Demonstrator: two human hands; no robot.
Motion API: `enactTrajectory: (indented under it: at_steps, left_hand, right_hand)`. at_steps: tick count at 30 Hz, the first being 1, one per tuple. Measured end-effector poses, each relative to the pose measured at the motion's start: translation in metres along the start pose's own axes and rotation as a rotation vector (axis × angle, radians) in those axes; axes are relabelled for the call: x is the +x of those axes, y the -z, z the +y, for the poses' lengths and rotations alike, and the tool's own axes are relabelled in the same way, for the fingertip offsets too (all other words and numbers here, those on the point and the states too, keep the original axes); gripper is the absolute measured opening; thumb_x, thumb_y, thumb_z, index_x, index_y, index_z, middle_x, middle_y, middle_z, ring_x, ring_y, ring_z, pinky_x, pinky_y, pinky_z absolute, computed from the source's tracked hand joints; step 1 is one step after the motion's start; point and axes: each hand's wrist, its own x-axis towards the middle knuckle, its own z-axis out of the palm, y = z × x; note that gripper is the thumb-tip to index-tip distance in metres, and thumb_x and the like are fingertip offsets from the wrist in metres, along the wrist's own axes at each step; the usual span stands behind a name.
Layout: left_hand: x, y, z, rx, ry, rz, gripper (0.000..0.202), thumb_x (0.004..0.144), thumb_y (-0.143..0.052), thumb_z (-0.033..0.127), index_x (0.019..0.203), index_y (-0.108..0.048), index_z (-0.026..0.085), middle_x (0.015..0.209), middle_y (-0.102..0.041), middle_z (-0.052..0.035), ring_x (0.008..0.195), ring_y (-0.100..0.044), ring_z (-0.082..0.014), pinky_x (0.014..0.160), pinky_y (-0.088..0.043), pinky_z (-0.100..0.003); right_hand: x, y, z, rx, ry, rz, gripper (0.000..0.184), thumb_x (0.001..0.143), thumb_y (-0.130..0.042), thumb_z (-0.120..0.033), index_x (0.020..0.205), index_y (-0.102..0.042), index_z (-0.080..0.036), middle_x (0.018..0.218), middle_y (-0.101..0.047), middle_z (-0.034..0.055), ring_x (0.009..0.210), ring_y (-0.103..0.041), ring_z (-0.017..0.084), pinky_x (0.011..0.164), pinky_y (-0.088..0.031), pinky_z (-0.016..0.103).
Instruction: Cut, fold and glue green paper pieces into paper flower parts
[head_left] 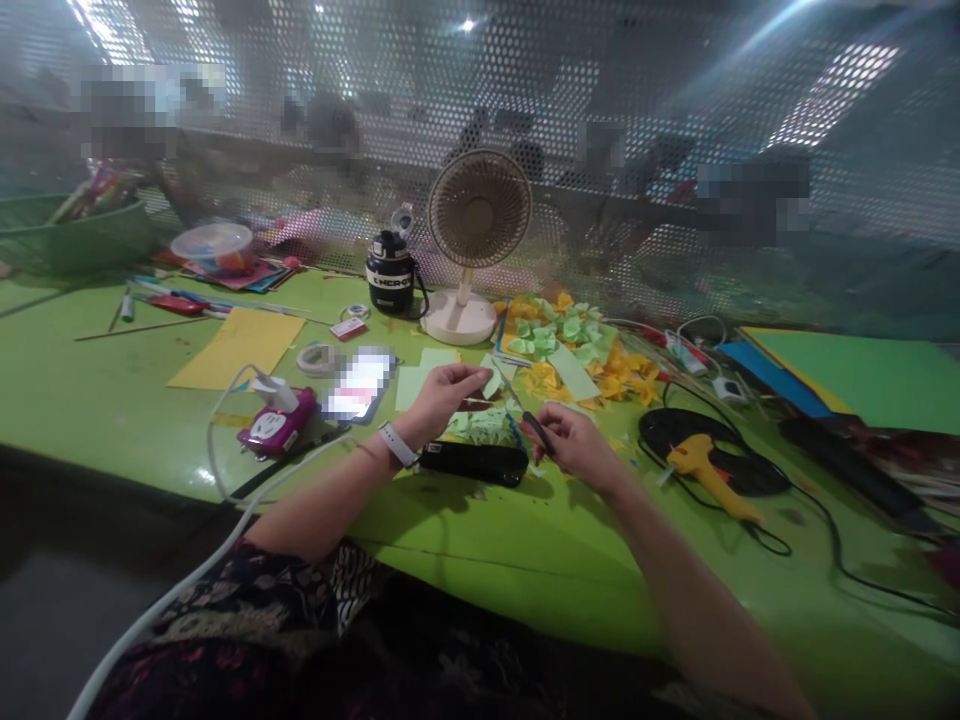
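My left hand pinches a small piece of pale green paper between thumb and fingers. In my right hand is a pair of scissors with dark handles, its blades pointing up and left toward that piece. Under the hands lies a heap of pale green paper cuttings, with a long black case-like object just in front of it. Flat pale green sheets rest beside my left hand. Beyond my right hand spreads a pile of yellow and green paper flowers.
A fan and a black bottle stand at the back. A phone, a purple power adapter and a yellow sheet lie left. At right are a yellow glue gun with its cord and coloured sheets.
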Motion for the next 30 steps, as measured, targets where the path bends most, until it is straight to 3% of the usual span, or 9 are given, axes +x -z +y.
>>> enactTrajectory:
  at_steps: [13, 19, 22, 24, 27, 30]
  left_hand:
    - [0.003, 0.004, 0.0, 0.026, 0.007, -0.02, 0.032, 0.069, -0.084, 0.035, 0.079, -0.067, 0.011, 0.065, -0.06, 0.0016, 0.061, -0.064, -0.011, 0.066, -0.058, -0.029]
    - [0.002, 0.003, 0.002, 0.049, 0.034, -0.012, 0.03, 0.072, -0.082, 0.033, 0.082, -0.065, 0.011, 0.067, -0.062, 0.0005, 0.06, -0.068, -0.0126, 0.055, -0.054, -0.022]
    - [0.002, 0.0, 0.003, 0.001, 0.093, -0.008, 0.028, 0.077, -0.079, 0.033, 0.084, -0.061, 0.013, 0.07, -0.063, 0.0002, 0.061, -0.072, -0.0156, 0.051, -0.052, -0.02]
    - [0.002, -0.001, 0.002, -0.052, 0.15, 0.012, 0.03, 0.08, -0.076, 0.038, 0.086, -0.059, 0.013, 0.071, -0.063, -0.0006, 0.064, -0.073, -0.0179, 0.053, -0.053, -0.021]
    - [0.002, -0.002, 0.001, -0.122, 0.218, 0.049, 0.034, 0.082, -0.073, 0.043, 0.09, -0.06, 0.013, 0.067, -0.065, -0.0025, 0.067, -0.074, -0.0197, 0.062, -0.058, -0.026]
    - [0.002, -0.002, 0.001, -0.177, 0.21, 0.027, 0.021, 0.087, -0.067, 0.031, 0.094, -0.063, 0.011, 0.072, -0.07, -0.0063, 0.073, -0.073, -0.0177, 0.071, -0.06, -0.027]
  right_hand:
    - [0.0, 0.001, 0.002, 0.014, 0.002, -0.033, 0.056, 0.064, -0.072, -0.072, 0.07, -0.049, -0.021, 0.053, -0.06, -0.0021, 0.038, -0.035, 0.007, 0.037, -0.026, 0.022]
    - [0.001, 0.003, -0.002, 0.026, 0.014, 0.037, 0.057, 0.06, -0.074, -0.073, 0.068, -0.05, -0.022, 0.051, -0.059, -0.0019, 0.041, -0.043, 0.01, 0.039, -0.029, 0.023]
    - [0.004, 0.007, 0.002, 0.026, 0.007, 0.117, 0.057, 0.061, -0.071, -0.075, 0.07, -0.049, -0.022, 0.055, -0.061, -0.0011, 0.039, -0.039, 0.009, 0.038, -0.03, 0.025]
    - [0.009, 0.01, 0.009, -0.045, 0.026, 0.176, 0.054, 0.066, -0.069, -0.073, 0.072, -0.05, -0.023, 0.059, -0.063, 0.0, 0.041, -0.041, 0.01, 0.041, -0.032, 0.026]
    - [0.017, 0.015, 0.022, -0.331, 0.052, 0.273, 0.04, 0.073, -0.069, -0.059, 0.071, -0.052, -0.023, 0.063, -0.063, 0.0015, 0.053, -0.051, 0.015, 0.05, -0.035, 0.027]
    - [0.024, 0.019, 0.031, -0.631, 0.012, 0.321, 0.028, 0.077, -0.068, -0.046, 0.071, -0.054, -0.023, 0.067, -0.064, 0.0018, 0.061, -0.055, 0.018, 0.055, -0.032, 0.028]
